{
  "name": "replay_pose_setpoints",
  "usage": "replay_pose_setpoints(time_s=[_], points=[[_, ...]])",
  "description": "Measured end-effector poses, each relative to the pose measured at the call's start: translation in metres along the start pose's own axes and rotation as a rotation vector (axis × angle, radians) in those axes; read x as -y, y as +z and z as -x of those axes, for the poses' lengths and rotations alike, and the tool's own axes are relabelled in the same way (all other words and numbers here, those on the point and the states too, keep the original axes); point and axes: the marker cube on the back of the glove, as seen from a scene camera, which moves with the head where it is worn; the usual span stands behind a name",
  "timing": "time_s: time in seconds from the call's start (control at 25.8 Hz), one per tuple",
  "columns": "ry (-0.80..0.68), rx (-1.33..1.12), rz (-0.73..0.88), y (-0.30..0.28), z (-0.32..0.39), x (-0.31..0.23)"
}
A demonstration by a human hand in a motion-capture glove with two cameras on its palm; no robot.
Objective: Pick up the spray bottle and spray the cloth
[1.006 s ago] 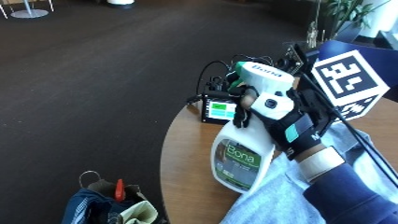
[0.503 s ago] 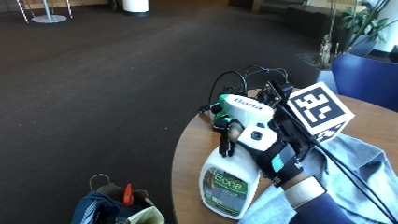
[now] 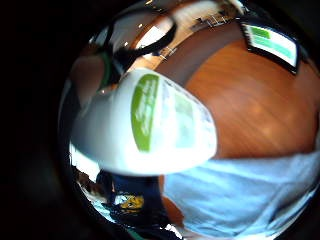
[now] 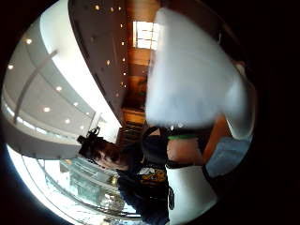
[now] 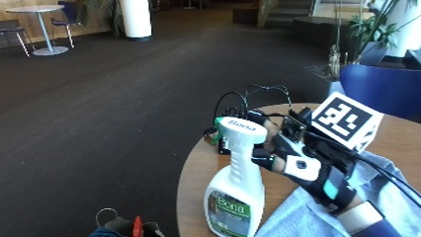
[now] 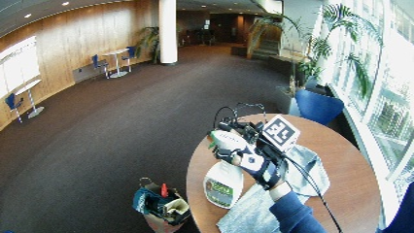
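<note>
In the outside view, low and right of centre, the gloved right hand (image 5: 299,165) has its fingers curled round the neck of the white spray bottle (image 5: 235,190), held upright above the round wooden table (image 5: 197,168), with the grey cloth (image 5: 296,219) at the lower right. The wide view shows the same grip at centre, the bottle (image 6: 224,182) over the table's near edge beside the cloth (image 6: 259,208). In the little-finger palm view the bottle (image 3: 150,125) fills the middle, seemingly just above the cloth (image 3: 240,195), and the thumb-side view shows only its blurred white head (image 4: 187,70).

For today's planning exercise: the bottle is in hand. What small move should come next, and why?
Probably tilt the bottle so its nozzle faces the cloth. The right hand grips its neck, but it stands upright with the nozzle pointing off the table, away from the cloth.
</note>
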Motion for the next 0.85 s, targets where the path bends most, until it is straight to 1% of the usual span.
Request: replay_pose_setpoints(time_s=[0.12,0.19,0.23,0.31,0.39,0.46,0.54,0.58,0.66,0.77,0.85], points=[[0.049,-0.100,0.039,-0.017,-0.002,-0.021],[0.083,-0.186,-0.001,-0.039,-0.001,-0.045],[0.098,-0.246,-0.051,-0.055,0.001,-0.060],[0.119,-0.429,-0.204,-0.097,0.004,-0.099],[0.138,-0.687,-0.405,-0.147,0.009,-0.138],[0.204,-0.937,-0.622,-0.196,0.018,-0.171],[0.299,-1.089,-0.797,-0.234,0.036,-0.189],[0.332,-1.125,-0.854,-0.249,0.046,-0.190],[0.352,-1.141,-0.915,-0.270,0.065,-0.179],[0.332,-1.115,-0.915,-0.282,0.084,-0.148],[0.321,-1.107,-0.903,-0.284,0.089,-0.136]])
